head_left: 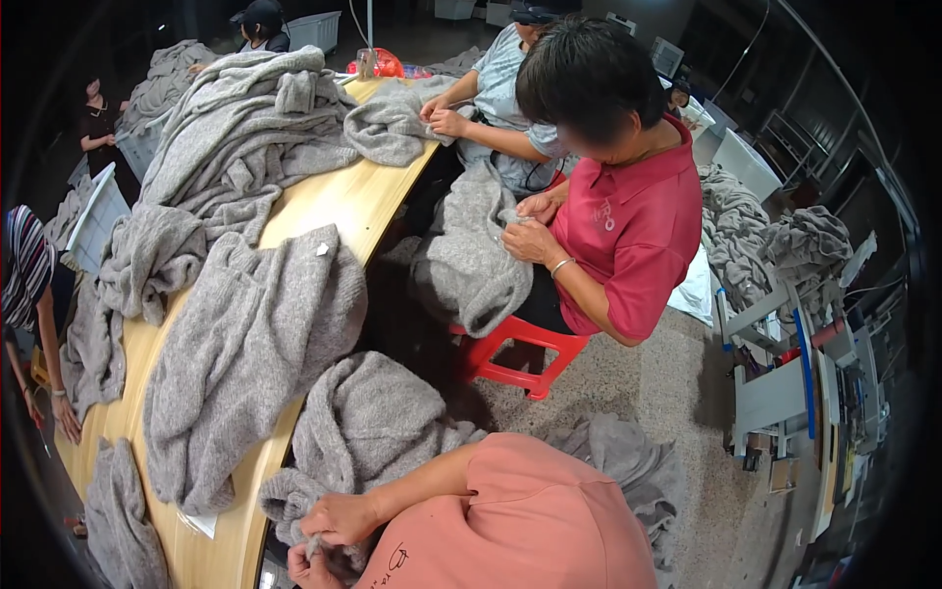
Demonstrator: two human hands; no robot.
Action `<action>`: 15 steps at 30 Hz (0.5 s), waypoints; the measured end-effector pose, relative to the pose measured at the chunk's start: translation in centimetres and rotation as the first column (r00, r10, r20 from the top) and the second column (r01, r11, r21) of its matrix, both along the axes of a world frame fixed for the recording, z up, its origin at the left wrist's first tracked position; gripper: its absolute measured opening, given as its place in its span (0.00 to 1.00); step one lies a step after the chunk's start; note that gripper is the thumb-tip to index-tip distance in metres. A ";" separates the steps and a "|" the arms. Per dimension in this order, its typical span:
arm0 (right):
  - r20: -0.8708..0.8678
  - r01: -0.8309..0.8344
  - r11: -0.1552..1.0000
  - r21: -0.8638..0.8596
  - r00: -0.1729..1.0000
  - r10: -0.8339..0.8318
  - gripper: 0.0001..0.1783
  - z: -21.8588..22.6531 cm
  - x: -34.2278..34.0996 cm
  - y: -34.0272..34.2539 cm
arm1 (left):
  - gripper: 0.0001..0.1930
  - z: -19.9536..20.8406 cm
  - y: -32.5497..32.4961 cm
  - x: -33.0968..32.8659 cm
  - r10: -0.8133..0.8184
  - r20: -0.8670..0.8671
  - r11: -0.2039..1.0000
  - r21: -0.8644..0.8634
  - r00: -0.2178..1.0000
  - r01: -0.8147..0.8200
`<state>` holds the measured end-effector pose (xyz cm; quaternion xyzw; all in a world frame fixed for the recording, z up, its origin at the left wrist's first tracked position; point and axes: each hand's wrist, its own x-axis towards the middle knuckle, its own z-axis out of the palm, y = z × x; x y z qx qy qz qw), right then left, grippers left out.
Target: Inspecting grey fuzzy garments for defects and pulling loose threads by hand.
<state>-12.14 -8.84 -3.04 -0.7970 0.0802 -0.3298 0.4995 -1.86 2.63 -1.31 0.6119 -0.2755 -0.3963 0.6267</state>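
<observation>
Pale wooden tabletop (329, 208) lies left; my right hand (340, 517) curls leftward, left hand (312, 569) nearer, both pinching grey knit (285, 499).

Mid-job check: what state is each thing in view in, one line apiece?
Grey garment: bunched up, gripped by the right hand and the left hand
Large garment: laid out loosely, rumpled
Garment pile: heaped, rumpled
Table: partly covered
Co-worker's garment: bunched, held in both hands
Red stool: upright, occupied
</observation>
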 end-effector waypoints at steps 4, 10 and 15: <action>-0.065 -0.109 0.988 -0.108 0.993 0.102 0.04 0.5 0.2 -1.0 | 0.05 0.9 -0.4 0.0 -0.041 0.029 0.998 -0.042 0.999 0.042; -0.203 -0.165 0.984 -0.069 0.968 0.148 0.05 0.0 0.7 -1.0 | 0.04 -0.4 -0.2 0.6 -0.068 0.118 0.996 0.069 0.991 0.060; -0.228 -0.218 0.966 -0.139 0.956 0.183 0.05 0.1 0.5 -0.5 | 0.03 -1.1 0.1 1.1 -0.059 0.121 0.994 0.094 0.991 0.048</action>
